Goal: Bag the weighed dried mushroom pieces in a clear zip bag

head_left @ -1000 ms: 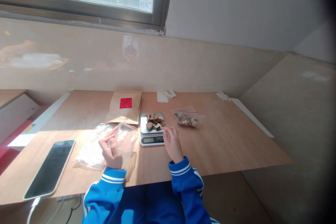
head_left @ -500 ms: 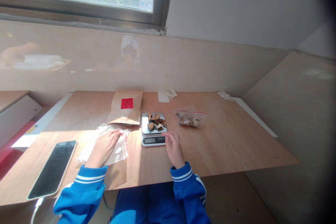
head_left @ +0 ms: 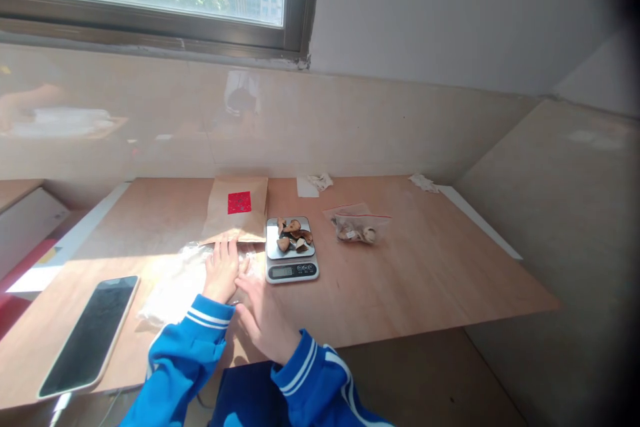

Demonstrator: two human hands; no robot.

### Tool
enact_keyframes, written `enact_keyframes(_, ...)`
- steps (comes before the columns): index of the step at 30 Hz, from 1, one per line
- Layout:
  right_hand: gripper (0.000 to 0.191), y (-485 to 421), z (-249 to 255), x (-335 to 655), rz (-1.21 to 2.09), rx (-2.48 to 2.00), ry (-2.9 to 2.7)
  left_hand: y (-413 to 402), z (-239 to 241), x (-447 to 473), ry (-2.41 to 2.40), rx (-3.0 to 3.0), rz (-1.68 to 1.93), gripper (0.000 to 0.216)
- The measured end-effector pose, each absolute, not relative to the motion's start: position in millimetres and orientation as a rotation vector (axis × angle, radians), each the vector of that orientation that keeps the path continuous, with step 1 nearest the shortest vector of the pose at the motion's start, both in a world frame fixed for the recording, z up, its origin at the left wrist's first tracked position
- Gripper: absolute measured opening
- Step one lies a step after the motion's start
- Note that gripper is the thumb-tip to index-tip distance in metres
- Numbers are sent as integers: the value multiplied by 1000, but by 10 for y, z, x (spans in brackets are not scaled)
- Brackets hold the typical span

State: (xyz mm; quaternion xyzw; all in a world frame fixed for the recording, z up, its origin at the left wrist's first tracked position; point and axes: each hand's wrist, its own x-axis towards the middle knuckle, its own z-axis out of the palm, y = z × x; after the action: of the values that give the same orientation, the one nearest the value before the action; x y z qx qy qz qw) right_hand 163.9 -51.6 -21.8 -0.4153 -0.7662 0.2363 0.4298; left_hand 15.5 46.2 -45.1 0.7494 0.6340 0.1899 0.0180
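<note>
Left hand (head_left: 221,275) is laid over the clear plastic bags (head_left: 173,290), left of the scale; fingers extended and pointed at the lower edge of the kraft paper bag (head_left: 240,225). No clench seen there. Right hand (head_left: 266,321) is brought in just beside it, fingers stretched toward the left hand, thumb set apart; whether any plastic is pinched by it cannot be told. The plastic is partly covered by the hands and washed out by sunlight.

Dried mushroom pieces (head_left: 294,233) are piled on the plate of the digital kitchen scale (head_left: 293,271), touched by neither hand. Digits on the display are too small to be read. Kraft bag is laid flat behind the plastic, marked with a red label (head_left: 239,203).

Red-edged zip bags (head_left: 356,229), filled with more pieces, are placed right of the scale, apart from it. Smartphone (head_left: 90,337) is set at the left of the table (head_left: 425,267), plugged into a white cable (head_left: 61,408). Crumpled tissue (head_left: 321,181) is left near the wall.
</note>
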Motion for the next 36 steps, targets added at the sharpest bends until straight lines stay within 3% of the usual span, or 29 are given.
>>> enact_keyframes(5,27,-566,-527,1512,448,-1149,-2035,473,-267,-203,1790,2075,853,46)
enact_keyframes(10,19,-623,-610,1516,317,-1251,-2147,537,163,-514,1984,1921,980,42)
enact_keyframes(15,17,-645,-475,1525,275,-1396,-2213,762,16,-450,1900,2352,693,51)
enact_keyframes(21,11,-622,-391,1622,399,-1452,-2132,1058,-161,-508,1797,2387,605,33)
enact_keyframes(25,21,-560,-221,1639,497,-1248,-1926,993,59,-488,1892,2354,881,31)
enact_keyframes(30,44,-333,56,1518,327,-1097,-1935,754,346,-275,1725,2503,1347,34)
enact_keyframes(36,43,-144,221,1343,68,-1153,-1976,416,444,-77,1732,2259,1589,27)
